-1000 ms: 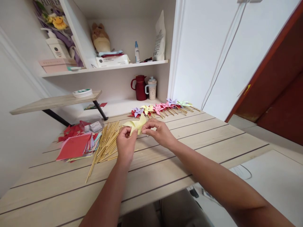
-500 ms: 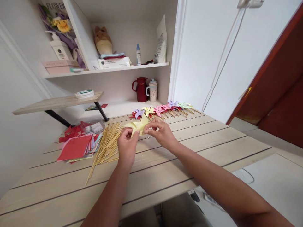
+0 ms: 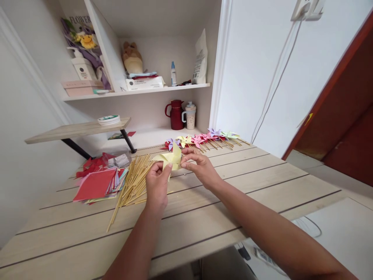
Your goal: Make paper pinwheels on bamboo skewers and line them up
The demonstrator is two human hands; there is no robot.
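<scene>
Right hand (image 3: 201, 167) shifted slightly away from left hand (image 3: 157, 184) since earlier frame; yellow pinwheel (image 3: 171, 158) pinched by left, held above table (image 3: 194, 217) beside sticks (image 3: 134, 179); edge reached by right, grip there cannot be told.

Left hand (image 3: 156, 186) pinching yellow pinwheel (image 3: 175, 157), right hand (image 3: 201, 168) at its edge; sticks (image 3: 134, 177) beside paper stack (image 3: 95, 184).

Bare hands (image 3: 156, 186) and forearms (image 3: 250, 208)
The person's wrists (image 3: 215, 183) are bare too, the forearms tapering down to them.
</scene>
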